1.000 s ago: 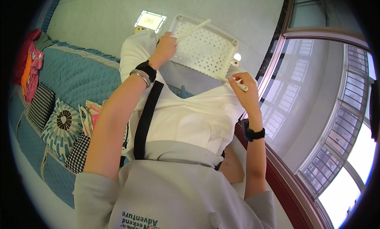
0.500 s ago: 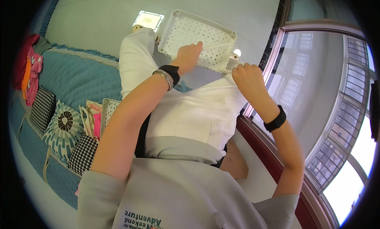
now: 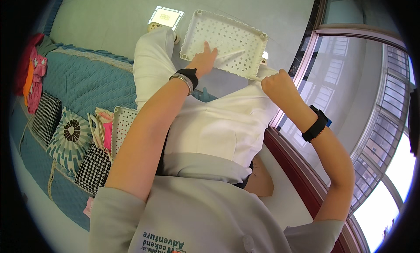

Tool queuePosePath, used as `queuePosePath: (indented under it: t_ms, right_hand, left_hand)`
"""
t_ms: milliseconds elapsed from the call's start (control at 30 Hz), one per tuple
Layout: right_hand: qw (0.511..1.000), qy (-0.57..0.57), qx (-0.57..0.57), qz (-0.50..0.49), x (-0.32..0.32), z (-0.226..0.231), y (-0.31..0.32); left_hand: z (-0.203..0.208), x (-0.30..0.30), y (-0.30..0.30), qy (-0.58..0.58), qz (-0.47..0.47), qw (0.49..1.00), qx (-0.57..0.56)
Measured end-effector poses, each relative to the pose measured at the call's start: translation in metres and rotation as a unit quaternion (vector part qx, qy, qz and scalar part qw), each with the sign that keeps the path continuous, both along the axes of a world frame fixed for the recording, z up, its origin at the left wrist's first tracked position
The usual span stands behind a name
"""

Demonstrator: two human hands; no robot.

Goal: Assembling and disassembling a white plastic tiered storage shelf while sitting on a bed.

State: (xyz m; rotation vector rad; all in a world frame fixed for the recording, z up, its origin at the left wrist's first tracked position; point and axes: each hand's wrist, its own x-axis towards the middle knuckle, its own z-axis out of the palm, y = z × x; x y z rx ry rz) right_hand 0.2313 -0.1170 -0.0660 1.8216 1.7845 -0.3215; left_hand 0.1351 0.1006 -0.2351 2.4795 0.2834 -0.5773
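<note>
A white plastic shelf tray (image 3: 227,32) with star-shaped holes and a scalloped rim lies tilted in front of my knees. Over its near edge is my left hand (image 3: 204,62), its fingers apart and seemingly free of any hold. Beside those fingers a slim white rod (image 3: 232,55) rests across the perforated panel. My right hand (image 3: 278,86) is closed in a fist around a white tube (image 3: 256,78) at the tray's near right corner. Most of that tube is hidden by the fist, and I cannot tell whether it is fixed to the corner.
To the left stands a blue quilted sofa (image 3: 92,78) with patterned cushions (image 3: 71,129), folded cloths, and a second white star-holed tray (image 3: 122,126). A window with a dark red sill (image 3: 291,172) runs along my right. Near it is a brown cardboard piece (image 3: 261,178).
My left hand has loosened from a closed shape, its fingers now spread, and shifted slightly left off the rod. My right hand, still closed, has moved a little right and down.
</note>
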Motion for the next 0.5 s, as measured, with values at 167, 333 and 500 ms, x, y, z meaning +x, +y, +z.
queuePosePath:
  t_ms: [167,333,500]
  right_hand:
    - [1.000,-0.010,0.017,-0.002,0.002,-0.001,-0.002]
    - [1.000,0.009,0.008,-0.017,0.004,-0.004,0.001]
    - [0.999,0.030,0.010,-0.038,0.004,-0.008,0.006]
  left_hand:
    - [-0.013,-0.002,0.002,-0.004,0.003,1.000,-0.013]
    - [-0.013,0.000,0.000,0.003,0.008,1.000,-0.013]
    - [-0.017,0.001,0.000,0.002,0.006,1.000,-0.016]
